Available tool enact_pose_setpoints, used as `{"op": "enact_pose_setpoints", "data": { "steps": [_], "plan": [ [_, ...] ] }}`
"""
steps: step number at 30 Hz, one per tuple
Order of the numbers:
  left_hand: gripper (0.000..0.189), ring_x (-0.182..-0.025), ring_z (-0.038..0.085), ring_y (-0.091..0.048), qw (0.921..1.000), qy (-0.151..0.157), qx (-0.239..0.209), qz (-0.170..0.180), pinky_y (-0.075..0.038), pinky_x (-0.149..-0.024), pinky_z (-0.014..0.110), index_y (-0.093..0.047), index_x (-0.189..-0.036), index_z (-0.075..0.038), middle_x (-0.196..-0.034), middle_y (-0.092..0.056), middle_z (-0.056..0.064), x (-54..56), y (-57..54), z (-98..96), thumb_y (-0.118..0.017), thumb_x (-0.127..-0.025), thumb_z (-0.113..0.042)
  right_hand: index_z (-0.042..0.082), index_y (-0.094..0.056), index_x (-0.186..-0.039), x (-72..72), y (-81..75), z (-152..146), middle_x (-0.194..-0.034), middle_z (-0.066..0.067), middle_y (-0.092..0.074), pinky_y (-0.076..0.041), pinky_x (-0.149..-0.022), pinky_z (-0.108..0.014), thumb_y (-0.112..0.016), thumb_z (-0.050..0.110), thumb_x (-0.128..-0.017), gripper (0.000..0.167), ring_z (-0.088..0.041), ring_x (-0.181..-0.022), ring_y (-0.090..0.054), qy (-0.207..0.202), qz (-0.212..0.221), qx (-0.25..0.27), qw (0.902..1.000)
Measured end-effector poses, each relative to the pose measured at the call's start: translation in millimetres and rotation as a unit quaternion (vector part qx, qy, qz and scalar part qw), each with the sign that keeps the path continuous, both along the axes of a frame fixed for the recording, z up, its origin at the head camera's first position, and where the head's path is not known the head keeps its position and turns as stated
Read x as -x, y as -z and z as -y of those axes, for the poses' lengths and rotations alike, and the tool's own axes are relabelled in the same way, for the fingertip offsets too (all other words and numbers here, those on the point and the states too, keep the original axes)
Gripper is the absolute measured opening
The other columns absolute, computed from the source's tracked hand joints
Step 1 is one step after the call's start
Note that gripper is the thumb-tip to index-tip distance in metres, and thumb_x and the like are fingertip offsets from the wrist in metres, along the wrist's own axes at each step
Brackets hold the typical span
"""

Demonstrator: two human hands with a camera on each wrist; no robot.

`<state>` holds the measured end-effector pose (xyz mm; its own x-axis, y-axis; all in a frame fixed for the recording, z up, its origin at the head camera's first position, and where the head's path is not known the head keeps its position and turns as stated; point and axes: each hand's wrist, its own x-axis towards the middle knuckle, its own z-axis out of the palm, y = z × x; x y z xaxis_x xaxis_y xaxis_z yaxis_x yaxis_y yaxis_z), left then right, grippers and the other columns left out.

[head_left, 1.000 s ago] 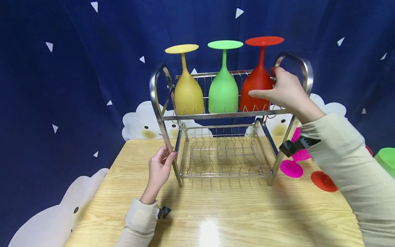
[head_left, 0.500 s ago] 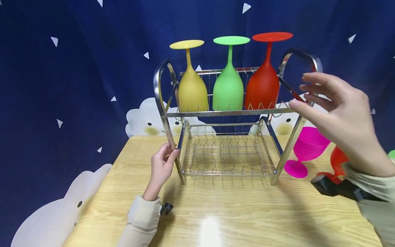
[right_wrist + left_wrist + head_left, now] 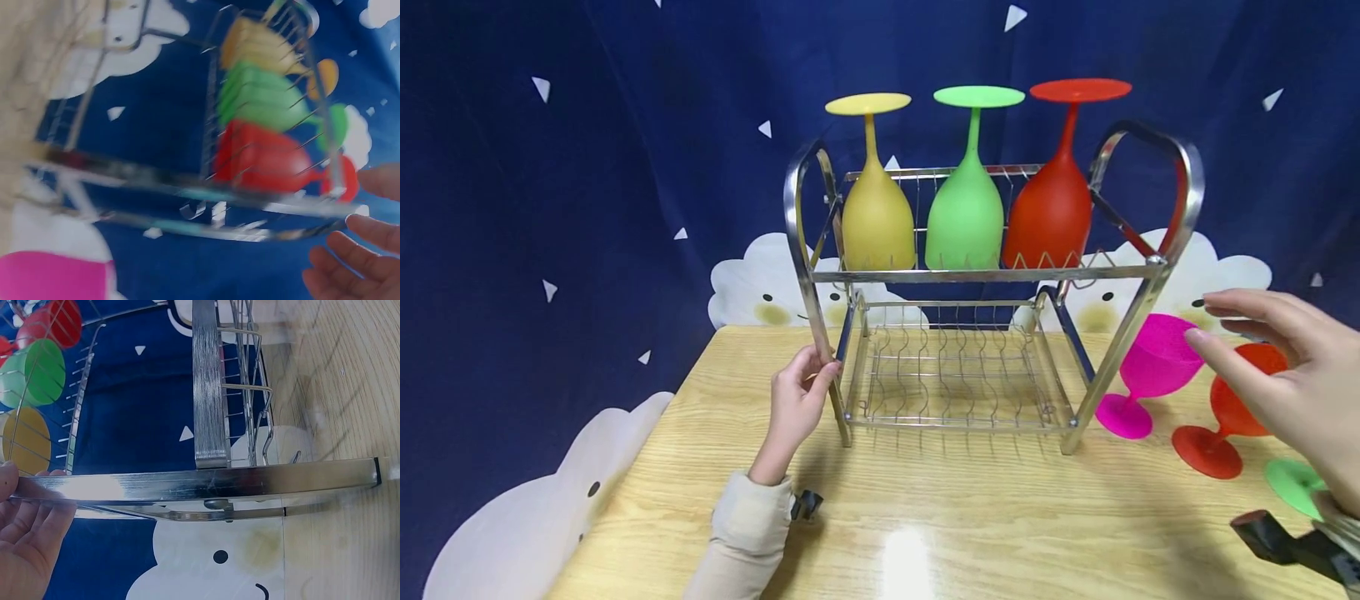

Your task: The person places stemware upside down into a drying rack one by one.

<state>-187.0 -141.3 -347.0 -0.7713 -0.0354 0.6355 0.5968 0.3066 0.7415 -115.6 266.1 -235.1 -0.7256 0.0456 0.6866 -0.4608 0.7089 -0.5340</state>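
A two-tier metal dish rack (image 3: 985,274) stands on the wooden table. Upside down on its upper tier are a yellow goblet (image 3: 878,221), a green goblet (image 3: 966,218) and a red goblet (image 3: 1049,218). My left hand (image 3: 796,400) grips the rack's front left leg, thumb in front; the left wrist view shows its fingers (image 3: 37,519) around the metal bar. To the right of the rack, my right hand (image 3: 1300,375) is in the air, fingers apart and holding nothing. Behind it stand a pink goblet (image 3: 1157,367) and a second red goblet (image 3: 1240,404), partly hidden.
At the far right, the base of another green goblet (image 3: 1292,485) shows under my right hand; the rest of it is covered. The rack's lower tier (image 3: 955,375) has wavy wire dividers. Behind the table (image 3: 970,517) hangs a dark blue curtain (image 3: 580,200) with clouds.
My right hand has left the red goblet on the upper tier and moved right and down toward the goblets on the table. My left hand stays on the rack's leg.
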Motion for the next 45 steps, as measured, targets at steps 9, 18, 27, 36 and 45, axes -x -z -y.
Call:
{"op": "enact_pose_setpoints", "data": {
  "steps": [9, 18, 27, 36, 45],
  "plan": [
    [0.012, -0.076, 0.041, -0.062, 0.9999, -0.003, 0.012, 0.004, -0.054, -0.065, 0.025, -0.055, -0.093, 0.016, -0.081, -0.063, 0.028, -15.1, -18.6, -5.6, -0.056, -0.084, 0.010, 0.000, -0.047, -0.128, 36.1, 37.4, -38, -0.117, -0.028, -0.050, -0.029, -0.064, -0.007, -0.074, 0.027, -0.076, 0.065, -0.013, -0.099, -0.051, 0.093, 0.127, -0.067, 0.9853],
    [0.011, -0.075, 0.038, -0.063, 1.0000, 0.001, 0.009, 0.000, -0.055, -0.065, 0.029, -0.056, -0.093, 0.014, -0.079, -0.063, 0.026, -14.9, -19.3, -6.6, -0.057, -0.083, 0.010, -0.005, -0.025, -0.139, 84.3, 67.6, -69, -0.126, -0.035, -0.036, -0.035, -0.076, -0.065, -0.070, 0.047, -0.075, 0.094, -0.050, -0.106, -0.032, 0.098, 0.237, -0.088, 0.9626],
    [0.009, -0.076, 0.038, -0.063, 1.0000, 0.003, 0.005, 0.006, -0.054, -0.065, 0.027, -0.056, -0.092, 0.014, -0.079, -0.063, 0.025, -15.6, -20.4, -6.8, -0.057, -0.084, 0.009, -0.018, -0.026, -0.130, 105.7, 77.3, -84, -0.113, -0.040, -0.038, -0.041, -0.071, -0.060, -0.071, 0.055, -0.069, 0.105, -0.052, -0.096, -0.037, 0.116, 0.270, -0.149, 0.9441],
    [0.010, -0.074, 0.038, -0.062, 1.0000, 0.001, 0.004, 0.008, -0.054, -0.065, 0.023, -0.056, -0.092, 0.014, -0.078, -0.063, 0.025, -16.2, -20.4, -6.4, -0.057, -0.084, 0.009, -0.013, -0.035, -0.127, 125.8, 104.5, -110, -0.100, -0.031, -0.048, -0.045, -0.046, -0.036, -0.072, 0.063, -0.059, 0.109, -0.043, -0.083, -0.046, 0.115, 0.228, -0.166, 0.9523],
    [0.011, -0.076, 0.039, -0.062, 0.9999, 0.000, 0.005, 0.013, -0.053, -0.065, 0.023, -0.056, -0.092, 0.015, -0.079, -0.062, 0.026, -16.9, -21.2, -6.7, -0.057, -0.084, 0.008, -0.015, -0.040, -0.119, 71.4, 53.9, -66, -0.096, -0.033, -0.049, -0.047, -0.050, -0.037, -0.078, 0.041, -0.067, 0.086, -0.044, -0.079, -0.048, 0.097, 0.214, -0.175, 0.9561]
  ]
}}
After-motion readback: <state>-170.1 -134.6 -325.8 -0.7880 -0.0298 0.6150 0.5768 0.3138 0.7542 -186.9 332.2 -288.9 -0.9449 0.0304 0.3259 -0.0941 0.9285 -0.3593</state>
